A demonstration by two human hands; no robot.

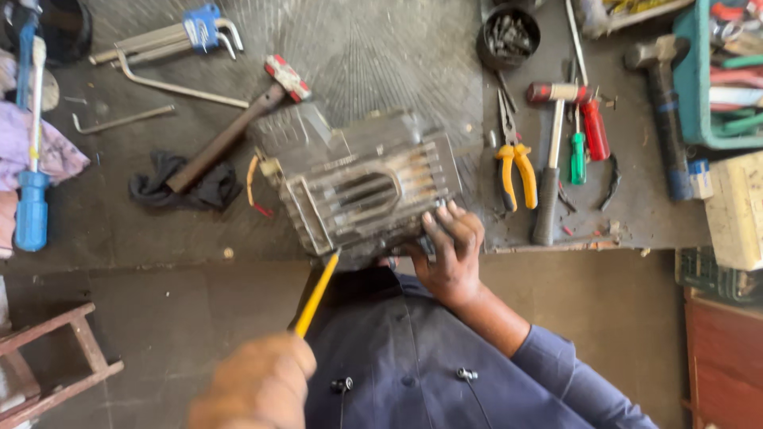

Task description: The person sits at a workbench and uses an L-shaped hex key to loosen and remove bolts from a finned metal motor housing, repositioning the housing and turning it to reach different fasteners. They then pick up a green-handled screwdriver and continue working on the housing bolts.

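Right hand (451,250) grips the near right corner of a dirty grey metal casing (362,187), fingers curled over its ribbed edge. The casing sits at the front edge of the desk (119,214), tilted a bit, with a short orange wire (252,187) sticking out on its left side. Left hand (258,385) is blurred, low in view, closed around a yellow-handled tool (316,295); the tool's tip points up at the casing's lower left corner, touching or just beside it, cannot tell which.

On the desk left of the casing: a hammer with a red-white head (238,123) lying over a black rag (183,184), a set of hex keys with a blue holder (171,38), a blue-handled screwdriver (32,143). Right of the casing: yellow-handled pliers (515,163), a second hammer with a black grip (550,159), red (594,127) and green (578,155) screwdrivers, a round black cup of bits (509,36). A teal tray (699,79) sits at far right. The person wears a blue shirt (413,357).
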